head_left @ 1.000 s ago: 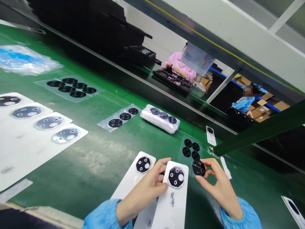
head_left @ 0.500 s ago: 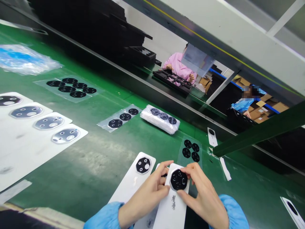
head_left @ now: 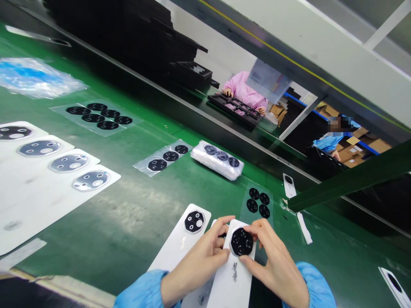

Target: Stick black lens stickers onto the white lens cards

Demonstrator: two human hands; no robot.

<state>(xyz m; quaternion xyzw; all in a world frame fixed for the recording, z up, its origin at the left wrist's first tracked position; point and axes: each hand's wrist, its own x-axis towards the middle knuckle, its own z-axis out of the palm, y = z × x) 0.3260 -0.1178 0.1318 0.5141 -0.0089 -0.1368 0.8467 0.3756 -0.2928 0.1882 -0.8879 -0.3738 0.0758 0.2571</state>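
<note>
A white phone back cover is held at a tilt at the bottom middle. My left hand is closed on its left edge, thumb on the front face. My right hand pinches a black octagonal camera lens plate between thumb and fingers, over the upper part of the cover. Whether the plate lies fully flat there I cannot tell. Below my left hand another white panel is partly hidden. To its left lies a white phone back cover with a black camera plate.
Clear sheets of black lens plates lie on the green bench, beside a wrapped stack. Several white covers overlap at left. A green post stands at right. Two co-workers handle black trays beyond the bench.
The view has shifted slightly, so the bench items sit a little further right. Both hands keep the same grip on the cover and lens plate. The pink-sleeved co-worker's hands have moved slightly.
</note>
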